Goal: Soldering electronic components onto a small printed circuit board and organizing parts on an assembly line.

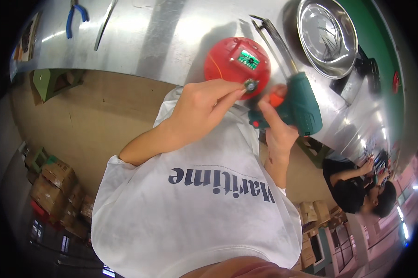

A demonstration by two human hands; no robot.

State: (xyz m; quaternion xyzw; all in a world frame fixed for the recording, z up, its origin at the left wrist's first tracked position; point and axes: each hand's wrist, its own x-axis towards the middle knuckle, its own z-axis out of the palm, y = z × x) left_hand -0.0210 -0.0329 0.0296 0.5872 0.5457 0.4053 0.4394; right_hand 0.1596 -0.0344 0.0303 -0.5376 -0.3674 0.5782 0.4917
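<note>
My left hand point(209, 102) reaches over the near edge of a red round housing point(220, 60), its thumb and fingertips pinched on a small round metal part point(250, 85). A green circuit board point(248, 59) shows in a rectangular window of the housing, and a thin yellow wire point(214, 65) runs across its left side. My right hand point(279, 118) is wrapped round the handle of a green pistol-shaped soldering gun point(306, 106) with an orange trigger. The gun's long metal front points away from me, past the right side of the housing, with its tip beyond it.
On the metal table point(125, 51) lie blue-handled pliers point(74, 21) and tweezers point(105, 25) at far left. A steel bowl point(306, 28) holding thin dark pieces stands at far right, beside black objects point(369, 69). Another person point(357, 185) sits at right. Cardboard boxes point(56, 178) stand lower left.
</note>
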